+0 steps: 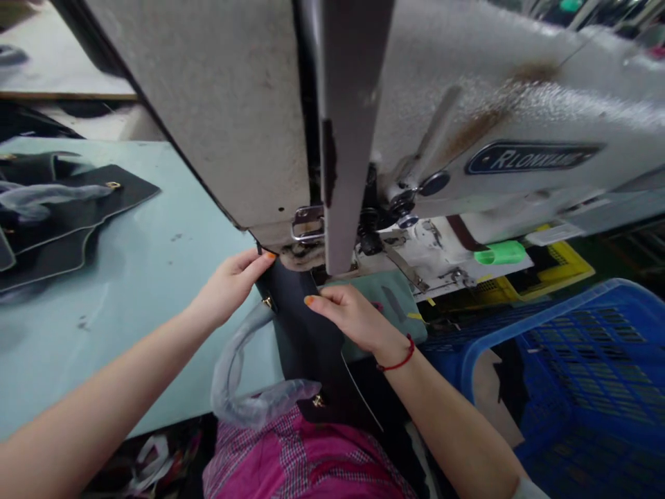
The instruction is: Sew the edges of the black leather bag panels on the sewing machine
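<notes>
A black leather-like panel [306, 333] runs from under the head of a sewing machine [233, 104] down to my lap. A plastic-wrapped handle [228, 374] with gold fittings curves from the panel's left side. My left hand [231, 284] pinches the panel's left edge close to the machine head. On the right edge, my right hand [353, 315] grips the panel between thumb and curled fingers. The needle area is hidden behind the machine head.
On the pale green table [129, 305], more black panels [67, 215] with a wrapped handle lie at the left. A blue plastic basket [561, 388] holding scraps stands at the right, with a yellow crate [566, 267] behind it. A green tube [499, 254] is on the machine.
</notes>
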The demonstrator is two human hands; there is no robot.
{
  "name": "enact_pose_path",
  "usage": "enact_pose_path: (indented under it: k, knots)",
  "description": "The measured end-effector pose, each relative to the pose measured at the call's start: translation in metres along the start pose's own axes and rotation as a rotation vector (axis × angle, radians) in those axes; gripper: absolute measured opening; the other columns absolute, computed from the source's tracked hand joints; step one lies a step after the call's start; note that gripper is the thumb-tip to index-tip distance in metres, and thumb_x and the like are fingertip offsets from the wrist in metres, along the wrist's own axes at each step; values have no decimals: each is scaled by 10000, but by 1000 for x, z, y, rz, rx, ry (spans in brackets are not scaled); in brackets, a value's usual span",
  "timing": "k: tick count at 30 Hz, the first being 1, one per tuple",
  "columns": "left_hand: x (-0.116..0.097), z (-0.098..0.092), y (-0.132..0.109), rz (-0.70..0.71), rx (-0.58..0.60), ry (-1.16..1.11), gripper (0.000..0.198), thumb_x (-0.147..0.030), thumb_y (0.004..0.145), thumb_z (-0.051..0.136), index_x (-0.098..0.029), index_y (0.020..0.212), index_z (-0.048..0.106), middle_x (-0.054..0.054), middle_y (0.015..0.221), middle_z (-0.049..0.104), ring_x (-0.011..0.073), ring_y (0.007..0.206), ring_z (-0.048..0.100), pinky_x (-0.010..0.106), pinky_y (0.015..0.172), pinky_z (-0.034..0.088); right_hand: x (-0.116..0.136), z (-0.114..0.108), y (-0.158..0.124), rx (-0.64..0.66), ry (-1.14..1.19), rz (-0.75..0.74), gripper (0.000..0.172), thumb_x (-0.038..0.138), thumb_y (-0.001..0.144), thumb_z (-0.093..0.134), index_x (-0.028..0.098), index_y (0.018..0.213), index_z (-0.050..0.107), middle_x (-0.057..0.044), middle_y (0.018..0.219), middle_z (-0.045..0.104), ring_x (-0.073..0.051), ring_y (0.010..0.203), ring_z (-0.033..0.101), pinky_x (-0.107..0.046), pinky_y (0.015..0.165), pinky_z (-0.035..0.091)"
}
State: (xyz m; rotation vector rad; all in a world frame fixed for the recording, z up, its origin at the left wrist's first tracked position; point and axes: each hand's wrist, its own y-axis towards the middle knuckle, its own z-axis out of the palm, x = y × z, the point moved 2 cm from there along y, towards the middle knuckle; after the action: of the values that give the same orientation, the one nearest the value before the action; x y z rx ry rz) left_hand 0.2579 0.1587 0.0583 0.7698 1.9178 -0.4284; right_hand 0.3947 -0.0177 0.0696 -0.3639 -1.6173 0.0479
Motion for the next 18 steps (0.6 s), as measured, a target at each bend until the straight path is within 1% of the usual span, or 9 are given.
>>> enact_pose_path:
  k: [2, 4, 5, 6, 8, 10, 13, 15, 18]
  knots:
    - [25, -4, -26, 40, -108, 56, 444, -487, 938, 488, -179, 1209, 657, 99, 1244, 659, 293, 1227, 568, 433, 1094, 435, -4, 3, -13, 3, -12, 1, 506, 473, 917, 576, 194, 596, 302, 53, 615, 231, -78, 567, 216, -240, 509, 167]
    - [47, -2, -59, 5, -169, 77, 541, -485, 922, 526, -177, 1366, 531, 143, 1442, 502, 315, 1333, 483, 437, 1122, 408, -13, 10, -27, -26, 42, 28, 478, 466, 906, 601, 185, 608, 356, 49, 623, 286, -77, 578, 262, -222, 510, 205]
    - [55, 2, -75, -50, -163, 44, 606, -499, 892, 572, -177, 1400, 493, 158, 1488, 456, 337, 1351, 470, 453, 1136, 392, -18, 16, -33, -44, 99, 51, 438, 465, 895, 619, 177, 638, 414, 44, 635, 340, -79, 586, 303, -211, 515, 238]
    - [59, 8, -89, -120, -137, -16, 647, -520, 861, 610, -176, 1397, 494, 165, 1489, 464, 358, 1355, 469, 470, 1150, 375, -23, 22, -39, -65, 172, 76, 390, 466, 881, 639, 168, 691, 475, 37, 657, 403, -82, 595, 348, -203, 522, 277]
    - [59, 24, -107, -240, -61, -217, 685, -558, 796, 677, -177, 1348, 538, 159, 1435, 542, 383, 1339, 494, 482, 1152, 378, -32, 34, -46, -98, 323, 109, 337, 470, 857, 666, 150, 831, 564, 10, 730, 525, -99, 621, 442, -207, 555, 365]
    - [50, 38, -112, -294, 6, -419, 670, -566, 739, 736, -180, 1269, 597, 144, 1354, 622, 377, 1297, 542, 457, 1108, 439, -38, 43, -49, -153, 392, 106, 342, 467, 846, 675, 138, 905, 600, -16, 780, 594, -119, 645, 509, -225, 584, 423]
    - [36, 54, -104, -365, 45, -585, 613, -539, 674, 807, -173, 1142, 655, 133, 1209, 706, 345, 1119, 664, 404, 941, 561, -38, 48, -53, -259, 314, 77, 319, 445, 855, 666, 133, 910, 630, -40, 807, 641, -142, 675, 567, -232, 590, 453]
    - [30, 59, -100, -457, 8, -644, 603, -531, 633, 838, -165, 1077, 661, 119, 1091, 743, 320, 965, 715, 371, 802, 602, -36, 48, -57, -295, 230, 66, 310, 439, 870, 656, 137, 934, 642, -51, 820, 668, -158, 695, 603, -231, 585, 463]
    - [23, 61, -99, -547, -85, -678, 624, -486, 574, 883, -177, 1063, 646, 81, 1024, 756, 291, 862, 731, 331, 700, 610, -34, 47, -62, -304, 150, 50, 309, 445, 892, 644, 146, 973, 655, -59, 845, 698, -177, 735, 648, -231, 599, 476]
